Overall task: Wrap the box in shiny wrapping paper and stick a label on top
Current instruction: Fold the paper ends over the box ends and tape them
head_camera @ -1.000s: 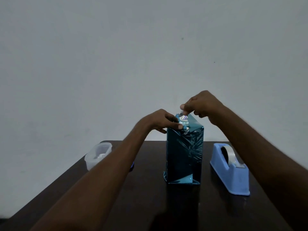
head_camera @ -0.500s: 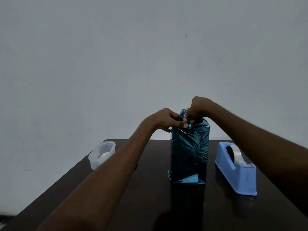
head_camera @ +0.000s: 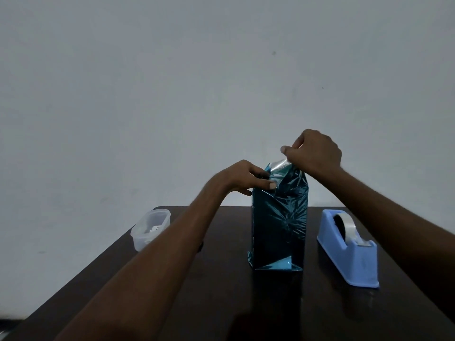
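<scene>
Box (head_camera: 279,217) stands upright, wrapped in crinkled shiny teal paper.

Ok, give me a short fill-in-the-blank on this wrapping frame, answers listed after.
1. The box stands upright, wrapped in shiny ___ paper.
2. The right hand pinches a paper flap at the box's ___.
3. The tape dispenser sits to the box's ___.
4. The clear tub sits near the table's ___ edge.

Answers: blue; top; right; left
</scene>
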### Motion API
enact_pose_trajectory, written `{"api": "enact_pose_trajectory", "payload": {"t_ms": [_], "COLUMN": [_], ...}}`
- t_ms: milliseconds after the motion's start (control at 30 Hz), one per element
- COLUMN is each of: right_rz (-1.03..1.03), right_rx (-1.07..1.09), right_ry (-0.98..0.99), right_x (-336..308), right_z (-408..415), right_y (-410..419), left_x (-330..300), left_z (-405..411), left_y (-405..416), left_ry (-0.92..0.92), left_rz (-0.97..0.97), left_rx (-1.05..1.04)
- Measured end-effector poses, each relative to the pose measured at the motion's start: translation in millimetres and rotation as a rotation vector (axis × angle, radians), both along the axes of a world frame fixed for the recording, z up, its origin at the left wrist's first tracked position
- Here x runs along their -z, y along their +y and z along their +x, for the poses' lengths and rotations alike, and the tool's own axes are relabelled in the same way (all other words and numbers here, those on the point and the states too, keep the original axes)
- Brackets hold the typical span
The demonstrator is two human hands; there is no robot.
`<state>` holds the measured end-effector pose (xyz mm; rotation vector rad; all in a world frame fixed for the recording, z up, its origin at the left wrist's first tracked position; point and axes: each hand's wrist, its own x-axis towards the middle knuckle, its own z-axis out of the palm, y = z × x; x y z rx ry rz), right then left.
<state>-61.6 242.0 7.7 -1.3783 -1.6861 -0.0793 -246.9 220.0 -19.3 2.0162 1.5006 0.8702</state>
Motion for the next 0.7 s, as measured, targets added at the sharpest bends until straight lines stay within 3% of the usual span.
{"api": "enact_pose_trajectory", "payload": {"t_ms": [133, 200, 400, 700], "right_rz": [-0.731, -0.952, -0.842, -0.895], "right_rx": [-0.207, -0.282, -0.329, -0.357], "right_ry": [0.126, 0.168, 0.29, 0.239], "right_x": [14, 20, 22, 21], "right_z": [-1, -2, -5, -13], "right_y": [6, 8, 9, 2], "left_x": [0, 1, 1, 2], "left_z": [0, 0, 1, -1], "left_y": [0, 0, 0, -1], "left_ry": [-0.023, -0.028, -0.032, -0.037], "left_rz": [-0.011, -0.006, 0.002, 0.008], "left_rx": [0.001, 0.002, -0.004, 0.017]}}
